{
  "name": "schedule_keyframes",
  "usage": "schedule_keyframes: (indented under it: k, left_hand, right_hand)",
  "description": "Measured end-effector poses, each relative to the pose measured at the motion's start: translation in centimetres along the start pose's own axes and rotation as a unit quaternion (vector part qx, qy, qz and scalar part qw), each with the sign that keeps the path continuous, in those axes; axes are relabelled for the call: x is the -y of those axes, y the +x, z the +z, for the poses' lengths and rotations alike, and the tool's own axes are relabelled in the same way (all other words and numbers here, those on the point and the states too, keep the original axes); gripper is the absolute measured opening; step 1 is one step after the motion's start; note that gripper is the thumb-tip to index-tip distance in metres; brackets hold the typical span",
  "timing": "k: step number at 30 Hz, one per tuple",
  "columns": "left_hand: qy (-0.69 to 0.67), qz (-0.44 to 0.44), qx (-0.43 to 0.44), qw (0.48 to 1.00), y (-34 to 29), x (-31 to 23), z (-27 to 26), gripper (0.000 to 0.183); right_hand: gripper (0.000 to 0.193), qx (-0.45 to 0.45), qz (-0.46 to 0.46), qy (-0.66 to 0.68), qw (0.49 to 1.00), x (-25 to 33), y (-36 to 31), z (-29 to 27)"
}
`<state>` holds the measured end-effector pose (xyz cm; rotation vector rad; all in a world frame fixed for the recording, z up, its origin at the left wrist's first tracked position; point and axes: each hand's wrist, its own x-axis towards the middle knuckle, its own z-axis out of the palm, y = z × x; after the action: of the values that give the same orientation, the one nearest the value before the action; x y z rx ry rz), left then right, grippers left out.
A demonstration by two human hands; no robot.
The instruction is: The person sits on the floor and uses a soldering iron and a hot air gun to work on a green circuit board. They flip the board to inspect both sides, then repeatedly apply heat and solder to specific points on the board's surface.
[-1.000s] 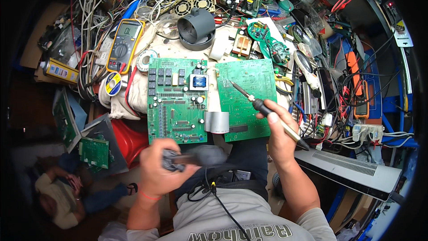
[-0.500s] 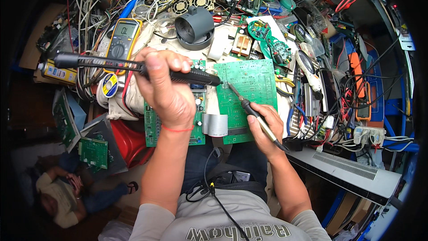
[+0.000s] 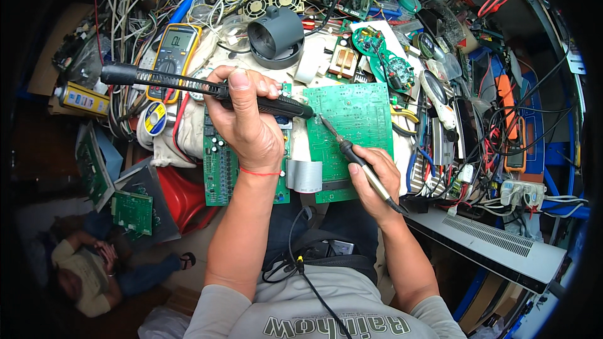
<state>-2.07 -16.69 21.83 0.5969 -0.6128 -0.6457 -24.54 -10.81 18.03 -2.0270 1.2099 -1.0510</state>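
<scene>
My left hand point(image 3: 248, 122) is wrapped round a black desoldering pump point(image 3: 286, 107), thumb on top. The pump's nozzle points right and ends at the left part of a green circuit board point(image 3: 361, 144) lying solder side up. In my right hand point(image 3: 377, 182) is a soldering iron point(image 3: 347, 149), gripped like a pen. Its tip is at the same spot, just beside the nozzle; I cannot tell whether either touches a joint. A grey ribbon cable point(image 3: 304, 176) runs between this board and a second green board point(image 3: 220, 179) with components, partly hidden under my left forearm.
A yellow multimeter point(image 3: 172, 56) and a solder spool point(image 3: 154, 119) are at left. Behind the boards stands a grey cylindrical holder point(image 3: 274, 37). Yellow-handled pliers point(image 3: 405, 122) and tangled cables lie at right. A person point(image 3: 88, 270) sits on the lower left.
The rear end of the desoldering pump has shifted right, and my left hand has moved slightly right with it. My right hand and the soldering iron stay nearly still.
</scene>
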Motion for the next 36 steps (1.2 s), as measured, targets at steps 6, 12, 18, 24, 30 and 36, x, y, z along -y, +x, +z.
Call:
schedule_keyframes:
  k: [6, 12, 18, 24, 30, 36]
  left_hand:
    - [0.003, -0.014, -0.001, 1.0, -0.1, 0.2, -0.1, 0.027]
    - [0.001, -0.016, -0.006, 1.0, -0.3, 0.6, 0.0, 0.027]
    - [-0.003, -0.015, -0.007, 1.0, -0.1, 0.8, -0.2, 0.027]
    - [-0.005, -0.015, -0.006, 1.0, -0.1, 1.0, -0.1, 0.027]
    - [-0.001, -0.011, 0.0, 1.0, 0.0, 1.1, -0.1, 0.027]
    - [0.002, -0.008, 0.001, 1.0, -0.1, 1.0, 0.2, 0.028]
  right_hand:
    - [0.031, 0.0, 0.0, 0.001, 1.0, 0.0, 0.1, 0.0]
    - [0.031, 0.001, -0.002, -0.002, 1.0, 0.0, 0.1, 0.1]
    - [0.031, 0.001, -0.001, 0.002, 1.0, -0.1, 0.0, 0.0]
    - [0.031, -0.006, -0.014, -0.004, 1.0, -0.2, 0.1, 0.1]
    - [0.031, -0.01, -0.019, -0.012, 1.0, -0.4, 0.1, 0.1]
    - [0.031, -0.007, -0.004, 0.001, 1.0, -0.3, 0.1, 0.1]
